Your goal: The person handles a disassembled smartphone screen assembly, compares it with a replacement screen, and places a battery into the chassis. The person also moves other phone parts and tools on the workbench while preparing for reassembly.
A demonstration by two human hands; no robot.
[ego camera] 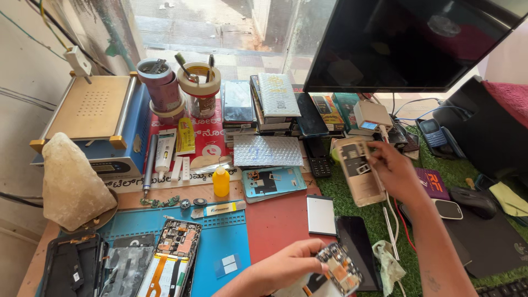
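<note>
- The gold phone back shell (359, 171) is the thing under the right hand (397, 175); it leans up from the green mat (352, 201), with its long axis running away from the person and a little to the left.
- The right hand is closed around the shell's right edge, fingers bent on the inner face near the top. A white cable (391, 212) hangs down just beside this hand.
- The left hand (286, 269) is low and near the body, closed on a small phone frame with circuit parts (340, 269), which is tilted.
- The shell lies ahead and to the right of the left hand, well apart from it; so the right hand is clearly the nearer one.
- Between the two hands, on the table (275, 220), lie a silver battery (320, 214) and a dark phone screen (357, 250), just beside the left hand's piece.
</note>
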